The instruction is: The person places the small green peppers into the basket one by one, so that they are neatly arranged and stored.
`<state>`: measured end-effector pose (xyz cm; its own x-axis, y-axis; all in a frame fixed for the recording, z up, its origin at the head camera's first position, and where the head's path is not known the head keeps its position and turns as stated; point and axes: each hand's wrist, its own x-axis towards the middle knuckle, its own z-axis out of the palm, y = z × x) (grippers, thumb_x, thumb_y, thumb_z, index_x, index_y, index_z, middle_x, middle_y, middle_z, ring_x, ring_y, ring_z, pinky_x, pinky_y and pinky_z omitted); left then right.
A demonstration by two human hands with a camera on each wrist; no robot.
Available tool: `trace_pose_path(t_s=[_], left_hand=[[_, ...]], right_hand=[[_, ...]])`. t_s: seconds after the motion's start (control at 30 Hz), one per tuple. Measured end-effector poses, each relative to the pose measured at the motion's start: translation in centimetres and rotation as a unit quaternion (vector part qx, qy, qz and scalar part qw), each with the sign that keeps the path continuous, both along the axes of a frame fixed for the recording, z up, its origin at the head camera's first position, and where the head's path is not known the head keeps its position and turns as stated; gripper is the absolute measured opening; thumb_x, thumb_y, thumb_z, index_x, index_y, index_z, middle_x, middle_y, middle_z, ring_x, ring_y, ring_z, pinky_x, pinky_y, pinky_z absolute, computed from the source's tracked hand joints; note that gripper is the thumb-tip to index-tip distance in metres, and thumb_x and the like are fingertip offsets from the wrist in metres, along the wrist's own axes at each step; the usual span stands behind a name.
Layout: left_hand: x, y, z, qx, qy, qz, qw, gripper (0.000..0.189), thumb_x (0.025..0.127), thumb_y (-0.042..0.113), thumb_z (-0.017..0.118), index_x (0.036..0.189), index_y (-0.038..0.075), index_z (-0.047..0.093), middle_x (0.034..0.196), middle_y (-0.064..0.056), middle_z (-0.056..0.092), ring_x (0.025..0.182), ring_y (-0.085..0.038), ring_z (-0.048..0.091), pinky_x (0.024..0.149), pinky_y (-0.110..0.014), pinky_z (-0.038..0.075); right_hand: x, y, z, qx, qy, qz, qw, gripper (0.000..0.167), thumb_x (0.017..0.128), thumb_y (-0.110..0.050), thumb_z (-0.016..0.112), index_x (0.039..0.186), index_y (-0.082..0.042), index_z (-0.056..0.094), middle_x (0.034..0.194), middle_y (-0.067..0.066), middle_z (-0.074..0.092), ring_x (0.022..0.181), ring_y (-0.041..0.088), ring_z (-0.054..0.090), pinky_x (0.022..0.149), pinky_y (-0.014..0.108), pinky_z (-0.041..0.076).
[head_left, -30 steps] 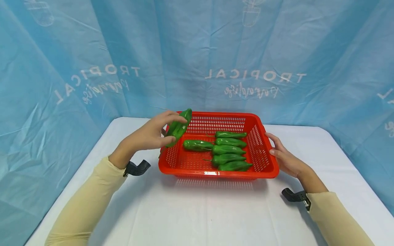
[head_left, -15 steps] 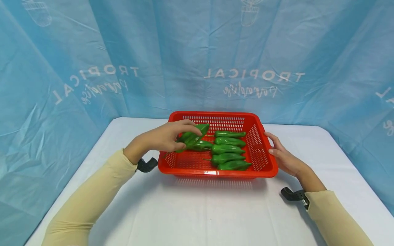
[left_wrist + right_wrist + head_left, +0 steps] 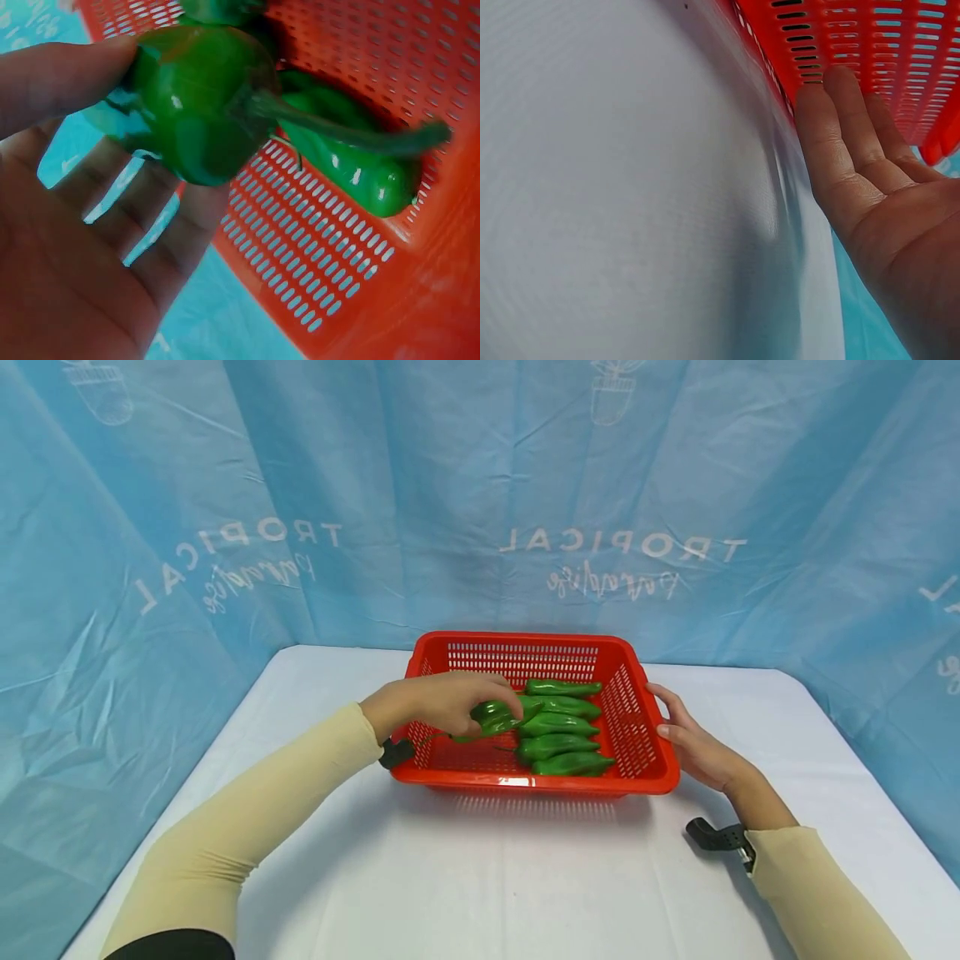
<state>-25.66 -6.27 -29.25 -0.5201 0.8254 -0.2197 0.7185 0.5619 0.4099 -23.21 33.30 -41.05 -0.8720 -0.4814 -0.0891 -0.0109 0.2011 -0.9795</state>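
Over the red plastic basket (image 3: 525, 783) in the head view, my left hand (image 3: 448, 700) pinches a green pepper (image 3: 491, 720) between thumb and fingers. In the left wrist view this pepper (image 3: 202, 97) points its long stem towards the right. Several other green peppers (image 3: 557, 723) lie side by side in the basket's right half. Another pepper (image 3: 341, 150) lies on the basket floor, largely covered by my hand in the head view. At the basket's right end, my right hand (image 3: 701, 752) rests straight fingers against the outer slotted wall (image 3: 847, 37), thumb by the rim.
The basket stands on a white-covered table (image 3: 502, 877), near its back edge. A blue printed curtain (image 3: 450, 485) hangs behind and along both sides. Each wrist wears a black strap with a camera mount (image 3: 716, 837).
My left hand has carried the green pepper from the basket's left rim rightwards and down, up to the row of peppers. My right hand has stayed in place at the basket's right end.
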Motion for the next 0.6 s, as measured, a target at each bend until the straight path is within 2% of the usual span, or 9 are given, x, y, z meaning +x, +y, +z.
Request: trace_pose_path(t_s=[0.13,0.33,0.43,0.6], left_hand=[[-0.6,0.8,-0.3,-0.019,-0.02,-0.002,0.9996,0.048,0.087,-0.002,0.065,0.127,0.023,0.057,0.142,0.006,0.05,0.132,-0.015,0.046,0.107,-0.037,0.046],[-1.4,1.6,-0.7,-0.051,-0.052,0.016,0.9972,0.053,0.088,-0.001,0.067,0.131,0.026,0.052,0.147,0.005,0.047,0.136,-0.018,0.045,0.106,-0.038,0.047],[-1.8,1.9,-1.0,-0.083,-0.052,0.02,0.995,0.057,0.088,-0.001,0.065,0.133,0.03,0.05,0.149,0.006,0.046,0.133,-0.016,0.047,0.1,-0.034,0.049],[-2.3,2.4,-1.7,-0.116,-0.041,0.003,0.9924,0.064,0.084,-0.008,0.058,0.133,0.032,0.05,0.143,0.007,0.051,0.113,-0.015,0.051,0.08,-0.027,0.049]], right_hand=[[0.0,0.0,0.0,0.0,0.001,0.004,1.0,0.068,0.1,-0.026,0.041,0.155,-0.037,0.001,0.138,-0.002,0.038,0.111,0.007,0.062,0.088,0.037,0.059],[-0.2,0.1,0.0,0.003,0.002,0.005,1.0,0.068,0.1,-0.027,0.041,0.154,-0.038,0.001,0.139,-0.001,0.038,0.113,0.006,0.061,0.089,0.039,0.059],[-0.2,0.1,0.0,0.0,0.001,0.005,1.0,0.068,0.1,-0.027,0.04,0.154,-0.038,0.001,0.138,-0.003,0.039,0.113,0.007,0.061,0.089,0.04,0.059],[-0.1,0.2,-0.1,0.0,0.0,0.007,1.0,0.068,0.1,-0.027,0.04,0.154,-0.039,0.001,0.137,-0.007,0.039,0.113,0.006,0.061,0.088,0.041,0.059]])
